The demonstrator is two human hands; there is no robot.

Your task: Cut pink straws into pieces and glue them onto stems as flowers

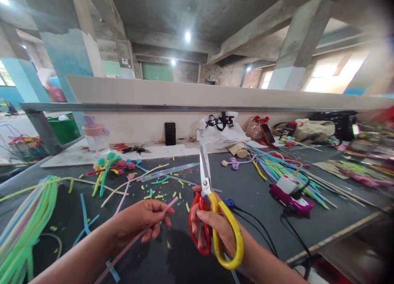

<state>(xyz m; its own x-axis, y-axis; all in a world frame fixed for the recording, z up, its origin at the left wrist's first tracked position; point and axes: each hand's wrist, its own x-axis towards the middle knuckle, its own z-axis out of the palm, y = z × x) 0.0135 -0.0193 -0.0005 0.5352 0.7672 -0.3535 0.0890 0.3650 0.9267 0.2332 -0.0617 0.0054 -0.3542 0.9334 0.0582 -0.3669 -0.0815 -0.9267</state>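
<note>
Nearest to the person, the right hand [217, 230] is closed around the scissors [205, 184], fingers through the red and yellow loops, the blades pointing up and away and lying together. Just left of them, the left hand [138, 223] pinches a pink strip [171, 203] between thumb and fingers. The strip's free tip stops short of the scissors and does not touch them. Both hands hover above a dark table [246, 193] strewn with small cut scraps [160, 192]. A green bundle of strips [21, 222] lies at the left edge, a magenta device [291, 198] with a cable sits to the right, and a white plastic bag [220, 130] stands beyond, against the wall.
</note>
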